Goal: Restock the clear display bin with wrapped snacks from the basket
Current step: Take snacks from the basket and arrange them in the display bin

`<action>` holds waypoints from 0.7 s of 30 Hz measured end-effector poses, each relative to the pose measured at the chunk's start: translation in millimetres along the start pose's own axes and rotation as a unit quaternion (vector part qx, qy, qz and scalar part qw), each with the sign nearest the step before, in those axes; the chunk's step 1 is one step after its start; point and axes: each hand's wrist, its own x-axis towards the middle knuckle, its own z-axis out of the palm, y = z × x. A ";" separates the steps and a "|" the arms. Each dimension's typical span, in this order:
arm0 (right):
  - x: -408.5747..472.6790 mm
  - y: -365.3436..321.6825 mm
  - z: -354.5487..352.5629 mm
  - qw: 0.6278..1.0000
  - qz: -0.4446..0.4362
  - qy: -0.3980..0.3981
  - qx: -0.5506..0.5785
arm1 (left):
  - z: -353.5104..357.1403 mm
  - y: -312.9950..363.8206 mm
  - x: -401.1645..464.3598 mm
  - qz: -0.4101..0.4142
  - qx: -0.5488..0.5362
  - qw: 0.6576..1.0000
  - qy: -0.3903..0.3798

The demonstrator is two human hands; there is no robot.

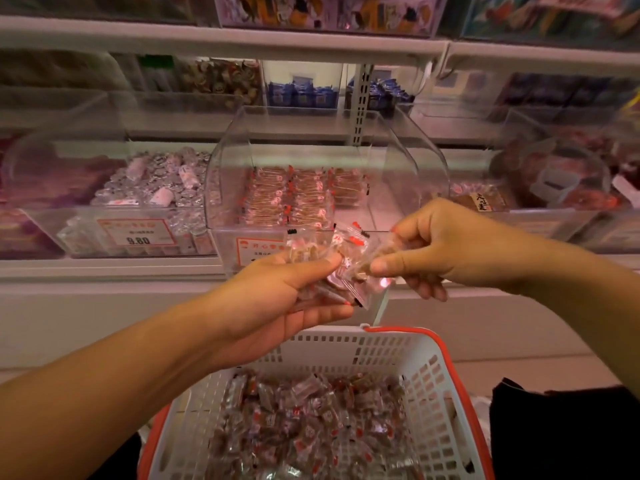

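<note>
From the head view, both hands are raised in front of the shelf, just above the basket (433,386). The left hand (277,296) cradles a small stack of wrapped snacks (332,268), thumb pressed on top and fingers (325,311) curled beneath. The right hand (446,244) meets it from the other side, thumb and forefinger pinching one wrapper at the edge of that stack, the other fingers loosely curled below. The hands nearly touch, with the snacks between them.

Behind them stands the clear bin (311,161), its curved front raised. Rows of the same brown, red-marked snacks (294,199) lie neatly along its back and left; its right side floor is bare. A price label (256,251) sits on the bin's front, partly hidden by the left hand.

Below, the white basket with an orange rim holds a loose heap of wrapped snacks (304,424). To the left, another bin (114,202) carries silvery sweets and a tag reading 9.80. More bins, blurred, line the shelf (221,36) above and to the right. Dark cloth (568,431) shows at the lower right.
</note>
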 end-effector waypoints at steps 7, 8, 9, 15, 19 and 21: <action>8.7 1.9 31.5 0.981 -0.048 0.151 0.110 | -1.6 -3.3 -4.6 -0.004 -0.019 1.000 -0.014; 9.7 1.9 37.1 0.975 -0.050 0.171 0.129 | -2.7 -3.1 -4.8 -0.003 -0.029 0.999 -0.016; 10.5 1.3 41.8 0.972 -0.048 0.187 0.134 | -3.9 -2.3 -5.1 -0.004 -0.037 0.999 -0.020; 6.8 -5.8 44.5 0.984 -0.066 0.138 0.091 | -13.2 12.0 -6.5 -0.002 0.013 0.999 -0.033; 4.2 -5.9 28.9 0.985 -0.092 0.070 0.131 | -17.6 22.1 -8.9 -0.028 0.029 0.996 -0.079; 4.8 -5.9 20.6 0.986 -0.095 0.047 0.127 | -18.7 28.0 -10.6 -0.063 0.036 0.988 -0.138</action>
